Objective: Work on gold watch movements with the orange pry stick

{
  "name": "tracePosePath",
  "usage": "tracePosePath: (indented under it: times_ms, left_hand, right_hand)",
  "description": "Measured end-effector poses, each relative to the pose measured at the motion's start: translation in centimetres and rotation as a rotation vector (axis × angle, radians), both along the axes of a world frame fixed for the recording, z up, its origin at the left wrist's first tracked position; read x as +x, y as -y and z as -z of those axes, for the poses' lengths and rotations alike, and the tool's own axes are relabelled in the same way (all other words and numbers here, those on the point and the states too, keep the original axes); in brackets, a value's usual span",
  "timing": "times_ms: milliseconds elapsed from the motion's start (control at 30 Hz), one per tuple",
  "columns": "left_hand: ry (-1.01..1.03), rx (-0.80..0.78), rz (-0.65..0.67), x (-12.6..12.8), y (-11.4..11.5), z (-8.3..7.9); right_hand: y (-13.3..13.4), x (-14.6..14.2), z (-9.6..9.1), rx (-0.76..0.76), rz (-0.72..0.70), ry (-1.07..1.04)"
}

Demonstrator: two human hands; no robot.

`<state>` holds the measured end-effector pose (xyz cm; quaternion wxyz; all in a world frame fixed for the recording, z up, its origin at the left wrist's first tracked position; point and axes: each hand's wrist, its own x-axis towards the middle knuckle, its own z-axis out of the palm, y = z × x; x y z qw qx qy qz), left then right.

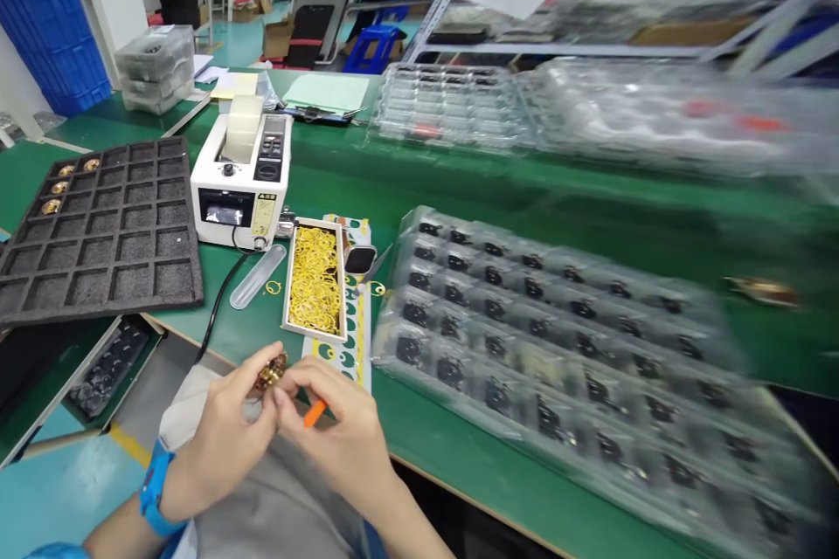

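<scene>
Your left hand (226, 424) is pinching a gold-coloured part (271, 373) between thumb and fingers, just below and left of the frame's centre. Your right hand (344, 424) is right up against it, thumb and fingers pressed together around what looks like an orange tool (315, 412), though your fingers cover most of it so I can't swear to the tip. Just above your hands there's a white box (315, 332) loaded with yellow rings (315, 279), and a white tape dispenser (213, 170) sits up and left of it. The black foam tray (137, 244) at far left has four gold pieces (51, 206) in it. A clear tray (426, 381) of black parts (452, 369) fills the lower right.
</scene>
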<state>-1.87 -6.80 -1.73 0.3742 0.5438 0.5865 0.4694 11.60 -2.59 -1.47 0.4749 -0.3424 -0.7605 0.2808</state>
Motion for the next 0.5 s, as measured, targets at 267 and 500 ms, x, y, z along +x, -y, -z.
tracePosePath:
  times_ms: [267, 500]
  left_hand:
    - [0.365, -0.168, -0.023, -1.0, -2.2, 0.3]
    - [0.564, -0.287, 0.079, -1.7, -3.7, 2.0]
  right_hand:
    - [-2.1, 2.6, -2.4, -0.193, 0.205, 0.047]
    - [-8.5, 3.6, -0.3, -0.221, 0.492, 0.371]
